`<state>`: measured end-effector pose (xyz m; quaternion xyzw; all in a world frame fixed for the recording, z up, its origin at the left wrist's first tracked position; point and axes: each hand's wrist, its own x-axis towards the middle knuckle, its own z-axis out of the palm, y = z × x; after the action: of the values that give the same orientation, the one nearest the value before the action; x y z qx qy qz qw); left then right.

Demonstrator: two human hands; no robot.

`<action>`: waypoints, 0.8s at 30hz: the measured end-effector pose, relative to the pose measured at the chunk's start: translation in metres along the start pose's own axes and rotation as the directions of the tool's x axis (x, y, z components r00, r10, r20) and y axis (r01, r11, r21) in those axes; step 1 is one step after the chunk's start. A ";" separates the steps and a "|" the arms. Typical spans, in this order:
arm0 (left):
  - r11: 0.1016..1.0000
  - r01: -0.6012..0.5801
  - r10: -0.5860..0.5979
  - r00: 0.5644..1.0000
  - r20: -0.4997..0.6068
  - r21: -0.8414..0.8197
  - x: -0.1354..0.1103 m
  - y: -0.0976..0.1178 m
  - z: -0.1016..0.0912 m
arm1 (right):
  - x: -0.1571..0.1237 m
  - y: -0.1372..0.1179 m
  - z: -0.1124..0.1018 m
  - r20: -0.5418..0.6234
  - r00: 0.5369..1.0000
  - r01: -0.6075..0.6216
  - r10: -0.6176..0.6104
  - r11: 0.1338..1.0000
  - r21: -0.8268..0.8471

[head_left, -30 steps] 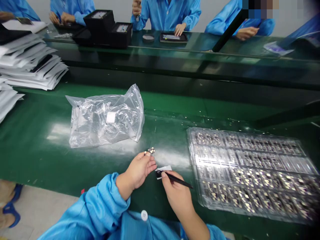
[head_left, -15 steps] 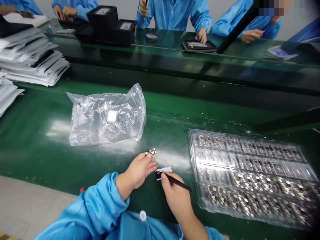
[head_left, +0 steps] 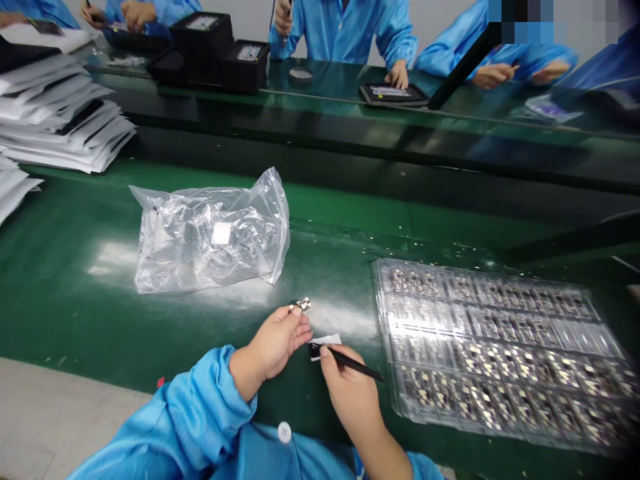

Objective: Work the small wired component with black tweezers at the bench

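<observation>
Between thumb and fingers my left hand [head_left: 277, 340] pinches a small metallic electronic part [head_left: 303, 305], raised over the green bench. My right hand [head_left: 350, 387] grips a slim black tool like tweezers or a pen [head_left: 357, 366]; which of the two I cannot tell. Its tip is over a small white sheet with black pieces [head_left: 325, 344], which lies on the bench close to my left fingertips. To the right, a clear plastic tray [head_left: 387, 333] holds many similar metallic parts in rows, with some slots in its second row bare.
A clear plastic bag [head_left: 180, 247] with a white label lies left of centre. Stacked white sheets or envelopes [head_left: 65, 133] stand at the far left. Beyond a raised ledge, people in blue work at another bench, near black boxes [head_left: 205, 53] and a black tray [head_left: 394, 94].
The view has shifted slightly, moving everything a little to the left. Both hands keep the same holds. Across the bench, co-workers' hands have moved at the far left and right.
</observation>
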<state>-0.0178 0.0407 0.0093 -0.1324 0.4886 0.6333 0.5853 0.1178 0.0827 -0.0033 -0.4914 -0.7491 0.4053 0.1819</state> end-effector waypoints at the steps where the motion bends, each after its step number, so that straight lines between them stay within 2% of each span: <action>1: 1.000 0.001 -0.001 1.000 0.001 0.000 0.000 0.000 0.000 | 0.000 0.000 0.000 0.003 1.000 0.000 0.000 1.000 0.005; 10: 1.000 0.004 -0.004 1.000 0.006 -0.008 -0.001 0.000 0.000 | 0.003 -0.005 -0.005 0.049 0.999 -0.021 0.020 0.999 0.028; 16: 1.000 -0.002 0.002 1.000 0.011 -0.007 -0.001 0.000 -0.001 | 0.005 -0.007 -0.006 0.094 0.988 -0.128 0.125 0.991 0.029; 20: 1.000 -0.010 0.010 1.000 0.010 -0.006 -0.001 0.000 -0.001 | 0.006 -0.005 -0.010 0.173 0.962 -0.225 0.211 0.972 0.070; 24: 1.000 -0.030 0.030 0.999 0.012 0.001 -0.001 0.000 0.000 | 0.006 -0.003 -0.012 0.229 0.943 -0.274 0.243 0.955 0.115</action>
<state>-0.0170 0.0397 0.0101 -0.1210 0.4874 0.6427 0.5786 0.1213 0.0924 0.0060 -0.5252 -0.6614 0.5292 0.0814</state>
